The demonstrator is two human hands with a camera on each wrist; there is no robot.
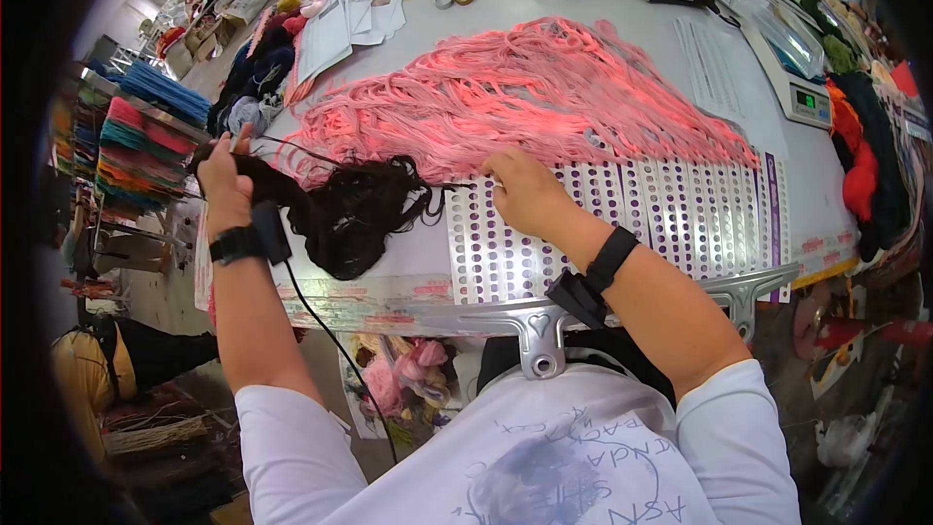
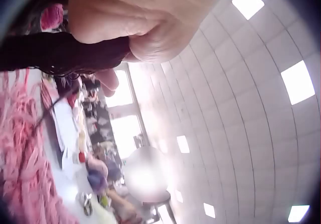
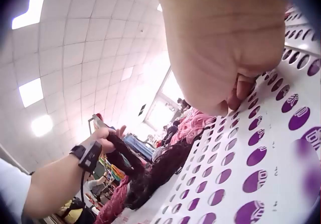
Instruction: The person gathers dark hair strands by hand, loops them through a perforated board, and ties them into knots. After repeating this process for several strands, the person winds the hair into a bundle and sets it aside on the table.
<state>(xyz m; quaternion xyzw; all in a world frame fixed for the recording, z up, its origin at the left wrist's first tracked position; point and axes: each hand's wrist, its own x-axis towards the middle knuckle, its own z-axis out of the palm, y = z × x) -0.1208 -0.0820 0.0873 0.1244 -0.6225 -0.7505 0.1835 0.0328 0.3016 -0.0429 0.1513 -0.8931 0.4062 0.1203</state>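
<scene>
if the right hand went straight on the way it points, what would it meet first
Probably the pink yarn, just past the fingertips of the right hand; the hand's height is hard to judge, so it might skim over.

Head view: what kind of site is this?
Probably a yarn workshop or sample room: pink yarn spread over a worktable, punched cards beside it, a digital scale, and racks of coloured hanks behind.
</scene>
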